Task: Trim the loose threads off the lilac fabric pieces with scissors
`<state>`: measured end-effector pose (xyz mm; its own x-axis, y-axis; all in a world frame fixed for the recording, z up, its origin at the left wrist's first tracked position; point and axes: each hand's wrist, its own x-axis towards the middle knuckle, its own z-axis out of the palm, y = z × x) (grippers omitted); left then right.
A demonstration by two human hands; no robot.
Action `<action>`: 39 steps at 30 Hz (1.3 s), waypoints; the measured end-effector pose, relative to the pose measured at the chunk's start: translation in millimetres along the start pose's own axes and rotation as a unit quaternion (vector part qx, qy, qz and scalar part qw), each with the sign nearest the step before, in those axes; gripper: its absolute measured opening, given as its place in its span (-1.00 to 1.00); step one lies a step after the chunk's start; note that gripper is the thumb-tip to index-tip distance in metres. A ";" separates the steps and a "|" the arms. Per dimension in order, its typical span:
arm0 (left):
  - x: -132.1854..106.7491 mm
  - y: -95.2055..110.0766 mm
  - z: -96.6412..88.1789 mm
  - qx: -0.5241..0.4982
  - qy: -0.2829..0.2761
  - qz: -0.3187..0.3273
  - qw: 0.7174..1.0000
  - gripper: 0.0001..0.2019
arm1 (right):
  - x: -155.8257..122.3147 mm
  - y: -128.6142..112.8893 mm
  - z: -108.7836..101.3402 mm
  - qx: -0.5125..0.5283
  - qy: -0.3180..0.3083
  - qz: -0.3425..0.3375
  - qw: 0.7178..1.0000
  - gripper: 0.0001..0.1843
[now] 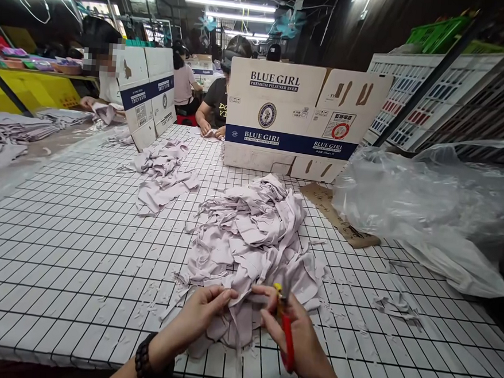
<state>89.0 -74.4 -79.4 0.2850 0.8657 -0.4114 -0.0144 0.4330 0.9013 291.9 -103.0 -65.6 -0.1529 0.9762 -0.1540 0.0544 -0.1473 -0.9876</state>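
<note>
A big heap of pale lilac fabric pieces (pixel 253 235) lies on the white gridded table (pixel 66 256) in front of me. My left hand (pixel 200 318), with a dark bead bracelet on the wrist, pinches one lilac fabric piece (pixel 238 320) at the heap's near edge. My right hand (pixel 297 336) grips small red-handled snips (pixel 287 335) with a yellow tip and also pinches the same piece from the right. Both hands are closed. The blades are hidden by my fingers.
A Blue Girl beer carton (pixel 300 123) stands behind the heap, with a second carton (pixel 148 95) at the left. A smaller fabric pile (pixel 162 177) lies beyond. A clear plastic bag (pixel 433 196) bulges at the right. Thread scraps litter the table. Other people sit behind the cartons.
</note>
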 end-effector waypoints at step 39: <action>-15.8 12.8 -6.5 -0.243 -0.001 -0.024 0.970 -0.53 | 41.8 32.3 74.9 -0.160 0.178 -0.172 0.956 -0.80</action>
<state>78.1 -80.9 -62.2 0.2982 0.8410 -0.4514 -0.4513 0.5410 0.7097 213.3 -78.9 -106.2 0.1257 0.9591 0.2536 0.3697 0.1919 -0.9091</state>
